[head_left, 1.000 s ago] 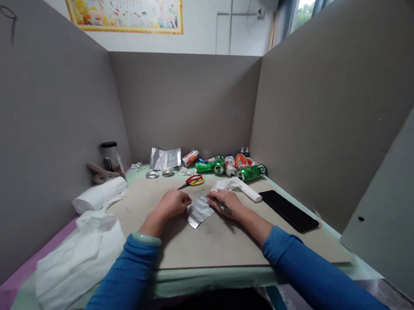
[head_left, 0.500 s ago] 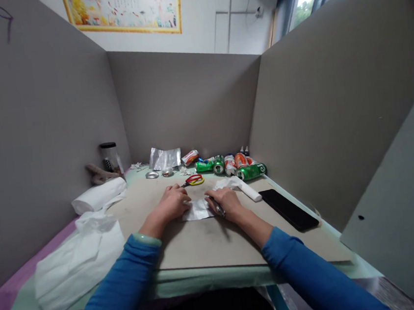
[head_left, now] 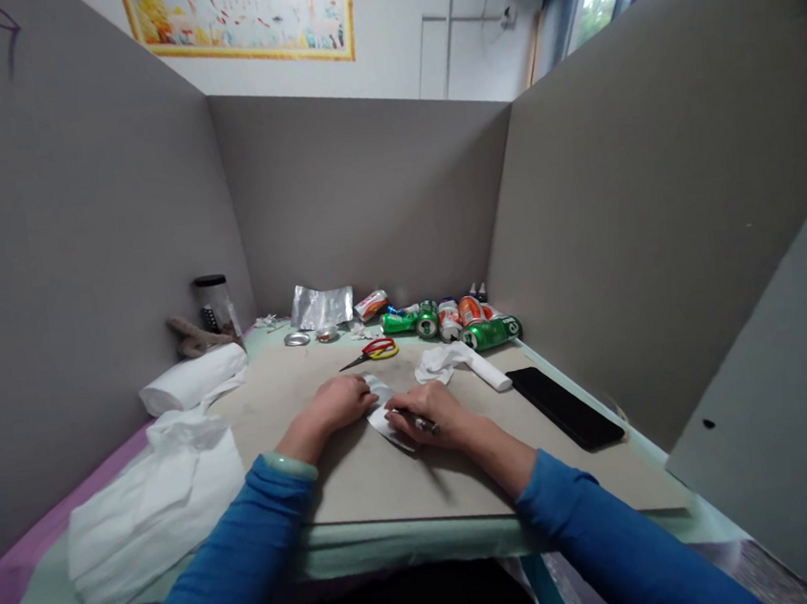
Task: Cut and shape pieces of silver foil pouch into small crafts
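Note:
A small silver metal sheet [head_left: 385, 423] lies slanted on the beige board [head_left: 366, 493] between my hands. My left hand [head_left: 340, 403] is closed at the sheet's far left edge, its fingertips on the metal. In my right hand [head_left: 438, 410] is a slim pen-like tool [head_left: 426, 424], gripped with its rear end sticking out toward me; the tip is hidden by my fingers. That hand also rests against the sheet's right side. Beyond my hands lies a pair of scissors [head_left: 378, 349] with red and yellow handles.
Several drink cans [head_left: 427, 320] and a larger silver sheet [head_left: 322, 306] stand along the back. White tissue [head_left: 439, 363] and a black phone-like slab [head_left: 566, 407] lie at right. Left are a white roll [head_left: 195, 379], crumpled white cloth [head_left: 155, 506] and a lidded jar [head_left: 215, 307]. Grey panels [head_left: 370, 190] enclose the table.
The small silver sheet has turned from lying straight across to a slant. My right hand has moved left with the pen-like tool, and my left hand has come slightly nearer me.

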A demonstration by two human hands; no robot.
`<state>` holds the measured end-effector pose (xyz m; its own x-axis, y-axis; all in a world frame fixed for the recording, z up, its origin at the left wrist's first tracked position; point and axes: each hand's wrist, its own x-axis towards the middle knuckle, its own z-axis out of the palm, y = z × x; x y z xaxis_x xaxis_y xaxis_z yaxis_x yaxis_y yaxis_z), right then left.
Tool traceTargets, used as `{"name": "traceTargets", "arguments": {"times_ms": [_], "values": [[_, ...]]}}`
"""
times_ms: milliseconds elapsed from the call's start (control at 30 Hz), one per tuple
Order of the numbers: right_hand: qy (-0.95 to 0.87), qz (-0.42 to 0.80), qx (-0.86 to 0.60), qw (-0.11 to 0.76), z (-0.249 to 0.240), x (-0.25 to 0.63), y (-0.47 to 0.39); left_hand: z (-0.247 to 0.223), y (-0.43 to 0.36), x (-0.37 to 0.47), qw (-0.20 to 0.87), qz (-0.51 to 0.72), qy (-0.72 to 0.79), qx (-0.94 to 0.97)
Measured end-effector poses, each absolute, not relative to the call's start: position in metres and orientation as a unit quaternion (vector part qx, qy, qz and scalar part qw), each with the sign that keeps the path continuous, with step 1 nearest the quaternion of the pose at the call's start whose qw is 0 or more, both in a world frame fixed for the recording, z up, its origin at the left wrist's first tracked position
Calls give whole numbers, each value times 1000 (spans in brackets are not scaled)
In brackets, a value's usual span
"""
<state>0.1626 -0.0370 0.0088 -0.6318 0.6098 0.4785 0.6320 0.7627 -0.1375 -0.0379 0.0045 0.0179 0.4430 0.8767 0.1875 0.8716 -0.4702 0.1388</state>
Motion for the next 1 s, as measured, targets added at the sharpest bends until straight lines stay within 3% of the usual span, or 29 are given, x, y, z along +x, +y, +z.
{"name": "traceTargets", "arguments": {"times_ms": [267, 367, 600, 867, 1000], "values": [[-701, 352, -366, 501, 16, 176, -16, 19, 4, -38, 36, 100, 406, 908], [-670, 412, -376, 491, 13, 179, -7, 23, 2, -39, 91, 85, 356, 926], [-680, 379, -460, 427, -5, 177, 0, 19, 2, -31, 138, 125, 384, 904], [-680, 421, -414, 434, -4, 178, -6, 16, 6, -37, 165, 116, 344, 917], [-677, 381, -439, 452, -10, 176, -1, 14, 8, -39, 173, 102, 347, 916]]}}
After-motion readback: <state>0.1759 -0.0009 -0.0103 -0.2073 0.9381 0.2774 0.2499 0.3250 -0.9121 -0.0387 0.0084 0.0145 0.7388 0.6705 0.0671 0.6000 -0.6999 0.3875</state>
